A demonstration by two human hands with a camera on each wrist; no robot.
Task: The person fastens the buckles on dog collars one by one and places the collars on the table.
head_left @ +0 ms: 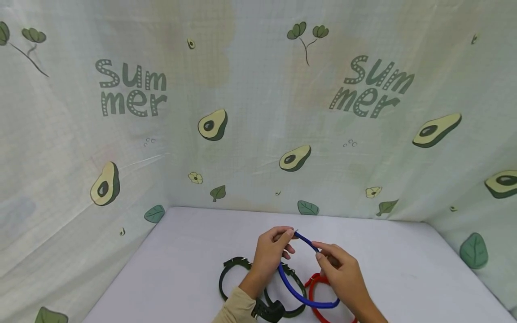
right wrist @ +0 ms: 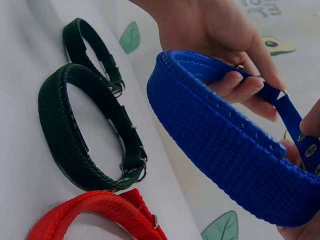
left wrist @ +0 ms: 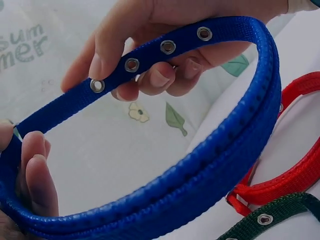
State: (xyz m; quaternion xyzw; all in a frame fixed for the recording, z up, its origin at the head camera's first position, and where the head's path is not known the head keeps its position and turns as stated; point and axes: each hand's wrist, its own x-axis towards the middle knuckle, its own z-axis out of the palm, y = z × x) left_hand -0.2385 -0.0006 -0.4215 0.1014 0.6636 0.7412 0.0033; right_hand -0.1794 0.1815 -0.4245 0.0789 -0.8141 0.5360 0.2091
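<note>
Both hands hold a blue collar [head_left: 308, 301] up above the white table, its band hanging in a loop between them. The left hand [head_left: 269, 253] pinches the collar at its upper end, where a bit of metal shows at the fingertips. Thumb and fingers of the right hand [head_left: 341, 273] pinch the narrow eyelet strap [left wrist: 150, 56] of the same collar. Several round metal eyelets run along that strap. In the right wrist view the wide woven band [right wrist: 215, 145] faces the camera, and the left hand [right wrist: 210, 35] shows behind it.
On the white table [head_left: 190, 251], below the hands, lie two dark green collars [right wrist: 62, 135] [right wrist: 75, 45] with metal rings and a red collar [left wrist: 295, 175] at the right. A cloth printed with avocados and leaves [head_left: 250, 134] hangs behind and at the sides.
</note>
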